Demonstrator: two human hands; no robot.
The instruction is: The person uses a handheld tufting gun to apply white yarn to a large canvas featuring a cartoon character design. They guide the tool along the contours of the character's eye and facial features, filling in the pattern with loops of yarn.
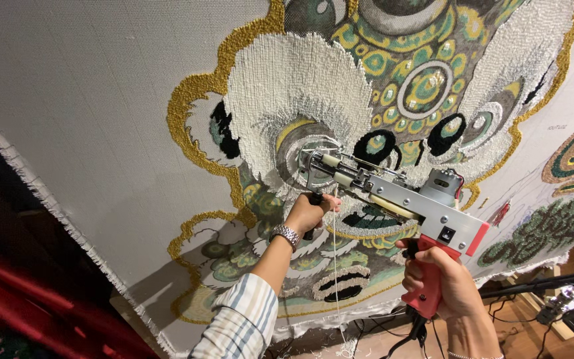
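Note:
A tufting gun (393, 199) with a silver metal body and a red grip is pressed nose-first against a stretched white cloth (88, 100). My right hand (443, 282) is wrapped around the red grip. My left hand (308, 213), with a metal watch on the wrist and a striped sleeve, holds the black front handle under the gun's nose. The nose touches a grey ring in the tufted design (367, 86), a large ornate pattern in white, gold, green and black. A thin white yarn (335, 266) hangs down from the gun.
The cloth's frayed edge (48, 206) runs diagonally at the left, with dark red fabric (8, 292) beyond it. Black cables (393, 329) lie on the wooden floor below. A black stand bar (546, 282) and small devices sit at the lower right.

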